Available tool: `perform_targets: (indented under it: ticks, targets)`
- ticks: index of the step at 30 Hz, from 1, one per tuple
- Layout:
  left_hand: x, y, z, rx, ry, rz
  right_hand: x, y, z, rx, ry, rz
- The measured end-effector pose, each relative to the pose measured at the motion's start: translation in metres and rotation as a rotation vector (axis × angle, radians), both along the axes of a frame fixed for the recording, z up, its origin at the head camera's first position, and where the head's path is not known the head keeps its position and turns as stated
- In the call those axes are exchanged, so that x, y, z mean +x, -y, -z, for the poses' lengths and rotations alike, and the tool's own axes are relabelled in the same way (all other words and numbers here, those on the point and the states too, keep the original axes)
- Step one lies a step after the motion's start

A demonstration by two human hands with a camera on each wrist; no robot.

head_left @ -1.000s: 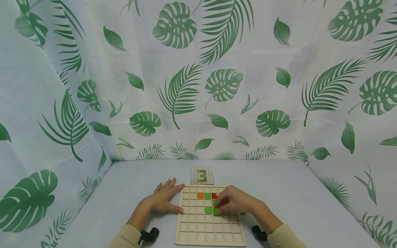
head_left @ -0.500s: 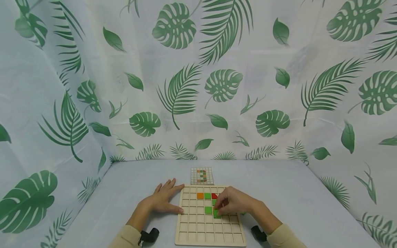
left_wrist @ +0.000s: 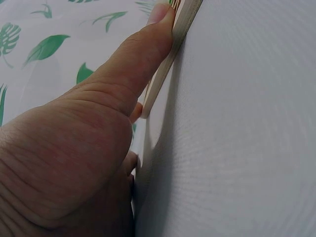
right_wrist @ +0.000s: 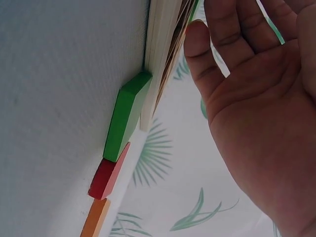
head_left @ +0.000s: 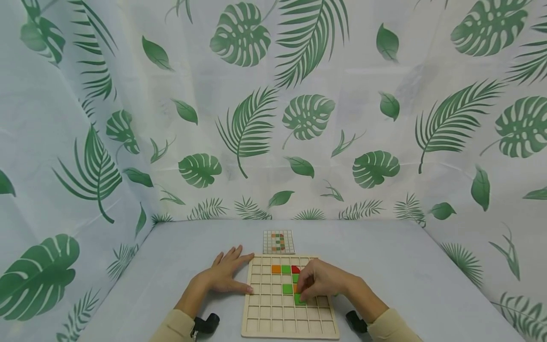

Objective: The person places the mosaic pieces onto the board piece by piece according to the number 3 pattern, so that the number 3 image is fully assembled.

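In the head view, a wooden grid board (head_left: 278, 327) lies on the table. My left hand (head_left: 226, 274) is spread at its left edge, the thumb resting on the rim, as the left wrist view also shows. My right hand (head_left: 322, 278) reaches over the board, its fingertips pinching a green square tile (head_left: 300, 299). Partly hidden behind these fingers is an orange tile (head_left: 295, 288), with another green tile (head_left: 287, 289) to its left. Farther up sit an orange tile (head_left: 276, 269), a green tile (head_left: 286, 269), a partly covered red tile (head_left: 295, 269) and one more green tile (head_left: 296, 278).
A small card (head_left: 278, 242) printed with a coloured grid pattern lies beyond the board. Right of the board, the right wrist view shows a loose green tile (right_wrist: 123, 118), a red tile (right_wrist: 107, 173) and an orange tile (right_wrist: 95, 217) on the table. Leaf-printed cloth (head_left: 273, 142) hangs behind.
My right fingers and the green tile have shifted slightly toward me, about one grid row. The orange tile beside the fingers now shows. My left hand has stayed in place.
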State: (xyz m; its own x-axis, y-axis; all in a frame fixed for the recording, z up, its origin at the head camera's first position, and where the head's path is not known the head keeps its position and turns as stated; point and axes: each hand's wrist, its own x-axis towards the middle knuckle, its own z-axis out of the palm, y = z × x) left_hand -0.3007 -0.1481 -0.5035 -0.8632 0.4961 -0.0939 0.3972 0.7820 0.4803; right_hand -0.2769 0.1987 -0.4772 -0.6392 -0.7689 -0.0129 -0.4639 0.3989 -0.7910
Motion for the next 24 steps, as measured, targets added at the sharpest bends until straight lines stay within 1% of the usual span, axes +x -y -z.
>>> perform_targets:
  ticks: [5,24]
  targets:
    - [-0.0001,-0.0004,-0.0007,-0.006,-0.004,-0.002,-0.0001,0.0005,-0.0013,0.013,0.006,-0.002]
    - [-0.0006,-0.0008,0.0002,-0.024,-0.002,-0.007,0.0011,-0.0003,-0.0022,0.068,-0.013,0.001]
